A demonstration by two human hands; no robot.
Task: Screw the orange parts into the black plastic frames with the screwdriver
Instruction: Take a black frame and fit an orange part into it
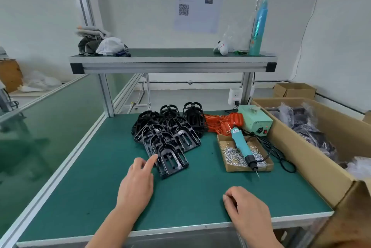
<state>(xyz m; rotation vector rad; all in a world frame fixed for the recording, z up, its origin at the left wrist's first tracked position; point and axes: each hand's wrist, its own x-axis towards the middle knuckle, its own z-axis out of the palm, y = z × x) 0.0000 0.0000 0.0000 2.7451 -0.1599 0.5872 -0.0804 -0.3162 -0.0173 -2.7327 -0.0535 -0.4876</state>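
Note:
A heap of black plastic frames [168,133] lies on the green bench, the nearest one [172,161] lying flat at the heap's front. Orange parts [220,122] are piled behind and to the right of the heap. A teal electric screwdriver [242,146] rests across a shallow cardboard tray [230,164] holding several screws, its bit pointing toward me. My left hand [138,179] reaches forward with straight fingers, the index tip at the left edge of the nearest frame. My right hand [244,205] rests near the bench's front edge with loosely curled fingers and holds nothing.
A pale green power box [255,120] with a cable stands behind the screw tray. A long cardboard box [321,159] of bagged dark parts runs along the right side. A raised shelf [172,60] spans the back of the bench with rags and a blue bottle.

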